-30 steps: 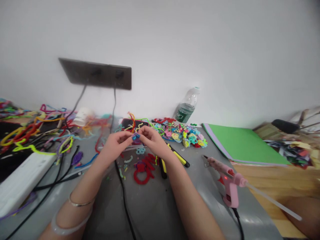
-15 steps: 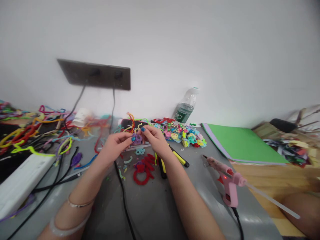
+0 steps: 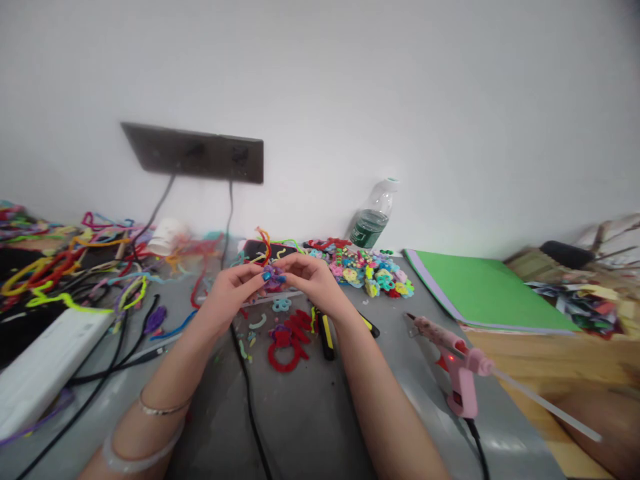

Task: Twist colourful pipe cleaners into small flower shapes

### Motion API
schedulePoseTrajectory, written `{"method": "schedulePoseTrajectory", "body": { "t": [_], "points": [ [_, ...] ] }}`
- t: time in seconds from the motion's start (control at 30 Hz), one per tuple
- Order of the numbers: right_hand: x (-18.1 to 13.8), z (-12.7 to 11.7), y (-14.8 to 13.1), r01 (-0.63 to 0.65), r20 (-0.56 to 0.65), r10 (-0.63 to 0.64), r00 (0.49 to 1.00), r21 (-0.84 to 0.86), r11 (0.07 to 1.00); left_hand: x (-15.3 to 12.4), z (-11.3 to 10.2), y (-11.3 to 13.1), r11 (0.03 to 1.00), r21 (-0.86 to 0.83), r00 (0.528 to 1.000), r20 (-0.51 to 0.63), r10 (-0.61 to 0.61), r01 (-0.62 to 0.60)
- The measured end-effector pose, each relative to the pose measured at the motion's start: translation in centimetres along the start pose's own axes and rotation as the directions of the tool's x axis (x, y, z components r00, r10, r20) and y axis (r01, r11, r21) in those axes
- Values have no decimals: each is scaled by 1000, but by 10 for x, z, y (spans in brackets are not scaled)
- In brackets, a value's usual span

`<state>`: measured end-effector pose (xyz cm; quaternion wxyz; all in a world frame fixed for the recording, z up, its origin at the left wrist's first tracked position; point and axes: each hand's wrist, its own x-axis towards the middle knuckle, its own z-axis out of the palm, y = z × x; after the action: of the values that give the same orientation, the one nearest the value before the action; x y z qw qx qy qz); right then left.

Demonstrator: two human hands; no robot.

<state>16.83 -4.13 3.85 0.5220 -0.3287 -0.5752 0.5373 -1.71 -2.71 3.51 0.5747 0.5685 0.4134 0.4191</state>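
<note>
At centre, left hand (image 3: 231, 291) and right hand (image 3: 314, 281) seemingly pinch purple chenille (image 3: 274, 285).

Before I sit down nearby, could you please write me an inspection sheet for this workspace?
Surface: grey tabletop, with small scraps scattered on it.
Job's things: purple fuzzy piece, partly hidden by fingers; exact shape unclear.
Clutter: fuzzy stems tangled at left; colorful small pieces heaped near the bottle; red coiled piece in front of the hands.
Hands: left hand and right hand hold the purple fuzzy piece between them.
Cables: black cable across the tabletop; cord from the pink glue gun.
Surroundings: white wall with dark socket panel.
</note>
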Motion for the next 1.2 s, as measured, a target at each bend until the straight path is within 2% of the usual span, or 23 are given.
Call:
{"method": "schedulePoseTrajectory", "body": {
  "t": [0.2,0.5,0.7,0.8,1.07,1.2],
  "points": [
    [-2,-4,0,7,4,-7,1000,-11,1000,-1,-3,2,999,35,996,89,16,-19],
    [-5,-4,-7,-14,60,17,998,-45,999,-3,-4,7,993,111,990,143,22,-38],
    [0,-2,3,19,-42,-20,999,-29,999,-2,-1,5,1000,-10,999,35,-8,9],
    [2,-2,7,36,-75,-40,996,-49,998,-1,0,6,999,-23,1000,16,-25,26],
    [2,1,9,70,-129,-82,988,-93,993,1,1,7,999,47,999,-23,23,-22],
    [3,2,8,70,-98,-79,992,-87,994,0,2,4,976,173,988,-51,143,-133]
  ]
}}
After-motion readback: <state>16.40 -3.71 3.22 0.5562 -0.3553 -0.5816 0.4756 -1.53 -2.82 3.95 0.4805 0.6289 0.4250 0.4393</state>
